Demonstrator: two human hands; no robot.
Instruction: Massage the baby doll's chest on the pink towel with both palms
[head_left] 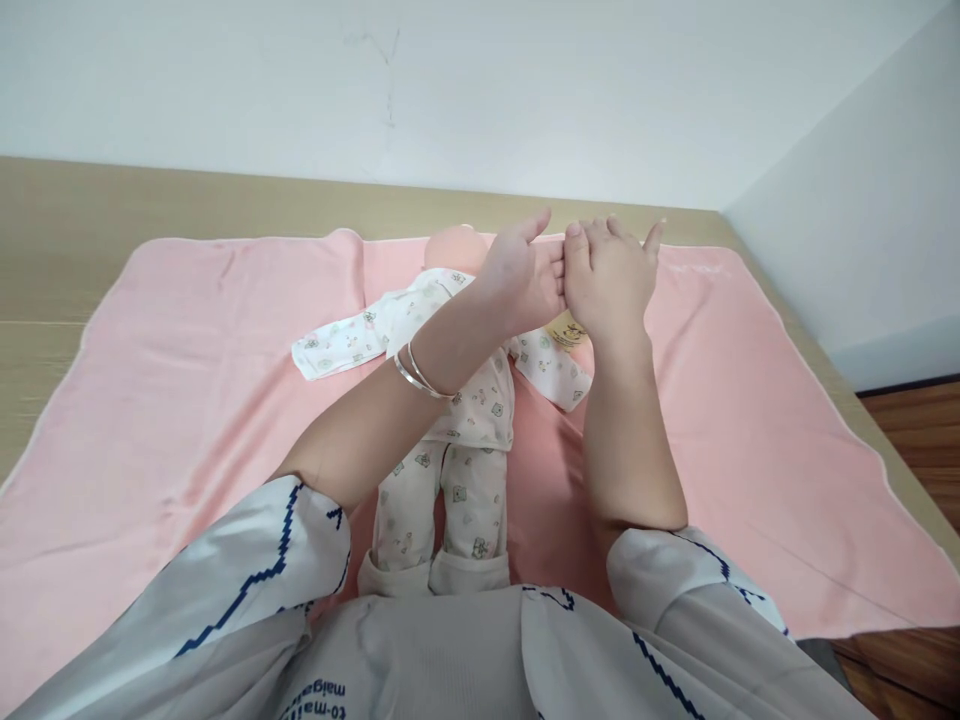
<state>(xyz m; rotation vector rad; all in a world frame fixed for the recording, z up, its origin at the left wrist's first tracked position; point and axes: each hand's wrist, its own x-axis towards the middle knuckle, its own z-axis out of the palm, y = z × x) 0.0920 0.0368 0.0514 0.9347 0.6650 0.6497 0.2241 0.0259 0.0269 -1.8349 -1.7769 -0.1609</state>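
My left hand (517,275) is turned palm up with its fingers loosely uncurled and the thumb standing clear, nothing resting in the palm, the fingertips meeting the side of my right hand (611,275); that one shows me only its back, little finger sticking out, the rest running out of sight, so I can't tell how far they bend or whether the palm hides anything. Two thin bangles (421,372) sit round my left wrist. Below, neither hand appearing to grip it, lies the doll (480,405), stretched out mid-blanket beneath my left forearm, head (454,247) towards the wall (525,90), in a printed top and trousers (474,500) with turned-up cuffs. I'd judge it light, with cloth that gives and creases readily, and a smooth head that may be firmer and a little slippery; I'd take hold with one palm under the neck and the other under the hips, rather than tugging a sleeve (341,345). By its other sleeve a yellow printed piece (568,330) shows partly behind my right hand. The pink blanket (720,420) under everything looks soft and ruckable, spread over the wood-toned desk (67,250)
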